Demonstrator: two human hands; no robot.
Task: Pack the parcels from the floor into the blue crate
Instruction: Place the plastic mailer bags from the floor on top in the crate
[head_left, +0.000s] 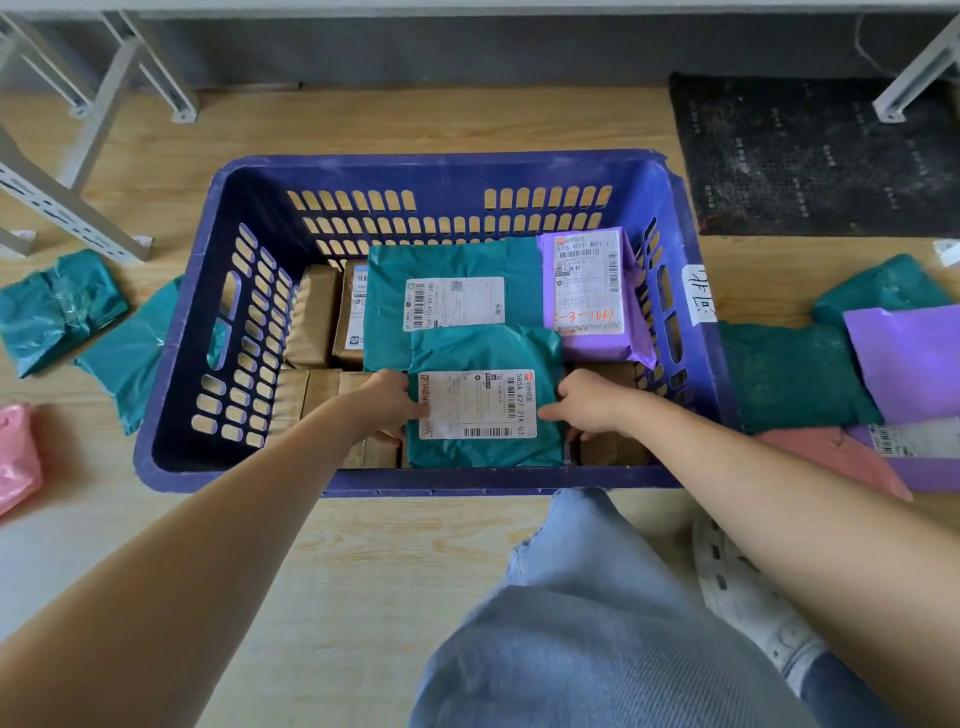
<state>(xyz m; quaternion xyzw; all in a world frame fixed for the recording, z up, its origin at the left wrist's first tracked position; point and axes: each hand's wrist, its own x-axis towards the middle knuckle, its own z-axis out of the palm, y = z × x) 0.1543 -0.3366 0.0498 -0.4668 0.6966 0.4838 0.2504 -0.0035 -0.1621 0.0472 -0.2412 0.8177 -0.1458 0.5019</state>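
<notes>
The blue crate (441, 158) is sitting on the wooden floor (415, 530) straight ahead of the person; a bottom layer of brown boxes (311, 317) is filling it, showing most at 9 o'clock inside, probably because firm boxes make a level base for soft bags.

Both hands are reaching over the near rim and holding 1 teal parcel (483, 348) at the 6 o'clock end of the crate; the left hand (387, 402) is gripping its left edge, thumb on top beside the label and fingers curled down the side; the right hand (587, 402) is gripping the right edge the same way. A grip on 2 opposite edges seems meant to keep the floppy bag flat and label up while it is being settled on the boxes; whether it is already resting its full weight there, I cannot tell.

Its far edge is overlapping a second teal bag (447, 265) lying at 12 o'clock; a purple parcel (587, 291) is lying at 2 o'clock against the right wall, label up too.

The task looks partly done; parcels are waiting on the floor at 9 o'clock, 2 teal bags (57, 306) and a pink bag (15, 452), and at 3 o'clock a mixed pile (789, 374) of teal, purple and pink.
</notes>
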